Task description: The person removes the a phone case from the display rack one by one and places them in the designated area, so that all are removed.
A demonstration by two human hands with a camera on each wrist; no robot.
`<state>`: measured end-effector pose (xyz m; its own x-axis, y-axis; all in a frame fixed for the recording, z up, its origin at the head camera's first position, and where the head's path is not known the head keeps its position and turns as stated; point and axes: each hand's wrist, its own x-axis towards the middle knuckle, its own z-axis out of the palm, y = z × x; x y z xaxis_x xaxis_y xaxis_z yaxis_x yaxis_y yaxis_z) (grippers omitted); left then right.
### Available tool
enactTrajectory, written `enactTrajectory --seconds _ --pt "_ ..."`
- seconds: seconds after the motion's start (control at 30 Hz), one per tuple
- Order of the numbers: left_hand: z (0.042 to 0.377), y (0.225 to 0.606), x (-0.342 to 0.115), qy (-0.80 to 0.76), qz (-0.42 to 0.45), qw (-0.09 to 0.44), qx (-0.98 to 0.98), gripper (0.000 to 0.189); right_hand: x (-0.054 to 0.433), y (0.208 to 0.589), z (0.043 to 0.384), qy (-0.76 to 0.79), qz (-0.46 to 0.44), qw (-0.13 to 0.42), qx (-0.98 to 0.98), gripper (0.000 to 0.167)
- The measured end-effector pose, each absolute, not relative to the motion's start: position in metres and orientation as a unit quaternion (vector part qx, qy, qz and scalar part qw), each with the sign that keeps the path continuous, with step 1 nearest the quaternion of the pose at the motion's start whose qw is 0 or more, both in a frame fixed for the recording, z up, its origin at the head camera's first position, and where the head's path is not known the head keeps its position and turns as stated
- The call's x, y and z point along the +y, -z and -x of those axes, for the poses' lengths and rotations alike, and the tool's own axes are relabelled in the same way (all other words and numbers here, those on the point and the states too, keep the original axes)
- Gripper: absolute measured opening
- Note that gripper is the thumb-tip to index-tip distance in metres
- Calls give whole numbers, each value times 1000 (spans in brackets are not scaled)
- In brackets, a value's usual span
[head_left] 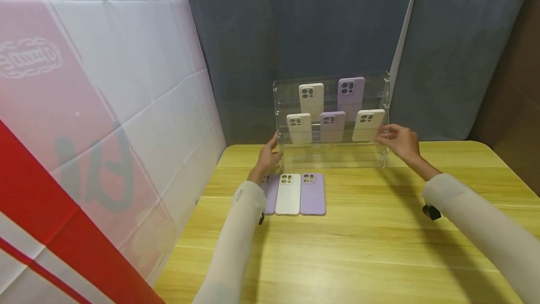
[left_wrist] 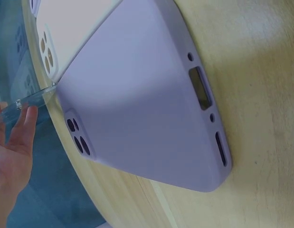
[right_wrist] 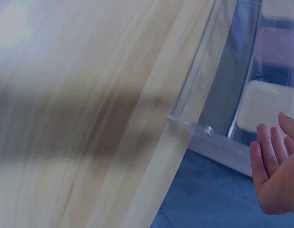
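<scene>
Head: yellow wood-grain table (head_left: 346, 247); dark grey-blue curtain (head_left: 303, 27) behind, pink-and-white printed fabric (head_left: 147, 50) at left. Left hand (head_left: 267, 158) grips side of clear acrylic tiered stand (head_left: 333, 159). Right hand (head_left: 401, 142), fingers loosely extended, at right edge of white phone case (head_left: 363, 131) standing in stand; four other cases beside and above. Left arm partly covers leftmost purple phone case (head_left: 271, 196) in row of three on table.

Left wrist: purple case looms large; hand cut off.

Right wrist: hand cut off; firm contact with white case unclear.
</scene>
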<state>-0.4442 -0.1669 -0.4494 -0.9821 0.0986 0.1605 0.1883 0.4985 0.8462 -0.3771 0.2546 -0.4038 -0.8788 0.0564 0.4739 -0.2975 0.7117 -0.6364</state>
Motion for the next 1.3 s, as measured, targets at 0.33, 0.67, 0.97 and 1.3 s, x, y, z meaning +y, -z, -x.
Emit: enactTrajectory --seconds 0.33,0.67,0.97,1.3 --pt "442 447 -168 503 80 46 -859 82 264 387 382 -408 -62 247 -877 39" --pt "440 447 -168 509 83 47 -856 82 261 377 388 -396 -72 289 -869 38" --pt "439 447 -167 500 80 44 -861 82 256 372 395 -394 -77 283 -871 43" --pt "440 447 -166 504 76 40 -859 83 252 371 399 -400 -87 284 -867 36"
